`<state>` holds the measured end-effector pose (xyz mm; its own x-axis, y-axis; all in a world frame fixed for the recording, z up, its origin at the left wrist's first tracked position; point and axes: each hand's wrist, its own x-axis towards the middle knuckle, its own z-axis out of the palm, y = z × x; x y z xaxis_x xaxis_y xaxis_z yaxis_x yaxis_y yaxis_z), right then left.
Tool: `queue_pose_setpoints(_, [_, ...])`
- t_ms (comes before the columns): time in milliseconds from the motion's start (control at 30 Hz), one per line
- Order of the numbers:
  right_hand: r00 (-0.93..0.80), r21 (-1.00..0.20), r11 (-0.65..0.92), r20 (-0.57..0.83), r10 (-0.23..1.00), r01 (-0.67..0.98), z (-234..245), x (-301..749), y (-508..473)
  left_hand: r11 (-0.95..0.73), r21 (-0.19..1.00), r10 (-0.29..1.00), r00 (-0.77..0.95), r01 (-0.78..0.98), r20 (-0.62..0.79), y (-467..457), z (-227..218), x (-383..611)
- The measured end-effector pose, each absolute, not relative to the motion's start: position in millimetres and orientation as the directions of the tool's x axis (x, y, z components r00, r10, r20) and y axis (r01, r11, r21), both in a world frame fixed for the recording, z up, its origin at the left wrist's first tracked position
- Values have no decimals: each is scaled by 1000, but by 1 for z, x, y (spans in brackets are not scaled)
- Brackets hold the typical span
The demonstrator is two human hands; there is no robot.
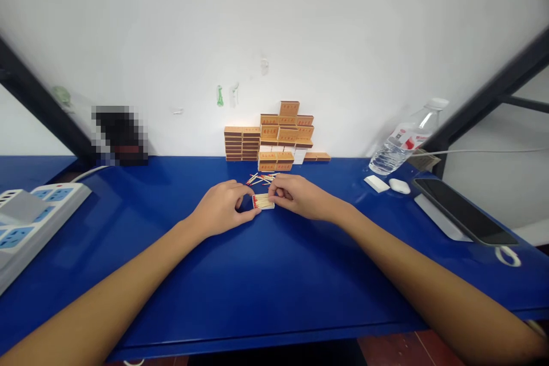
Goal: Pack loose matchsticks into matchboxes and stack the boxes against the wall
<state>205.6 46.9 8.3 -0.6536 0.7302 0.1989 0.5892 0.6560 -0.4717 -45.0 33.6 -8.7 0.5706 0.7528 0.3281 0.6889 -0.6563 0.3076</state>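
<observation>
A small white matchbox tray [262, 207] lies on the blue table, filled with red-tipped matches [262, 201]. My left hand [225, 206] grips the tray's left end between thumb and index finger. At the right end of the tray, my right hand [295, 194] has its fingers pinched together over the matches; what they hold, if anything, is too small to make out. Just behind the tray, several loose matches [257, 179] lie scattered, partly hidden by my right hand.
Stacked matchboxes [269, 132] stand against the white wall. On the right are a water bottle [403, 137], a white earbud case [399, 186], a small white block [376, 183] and a phone [465, 211]. A power strip [51, 211] lies at the left.
</observation>
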Motion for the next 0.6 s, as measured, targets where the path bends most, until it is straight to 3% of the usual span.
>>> queue_pose_setpoints(600, [-654,-485,646,184,734,589,10,208,48,-684,302,725,578,664,374,31,-6,-42])
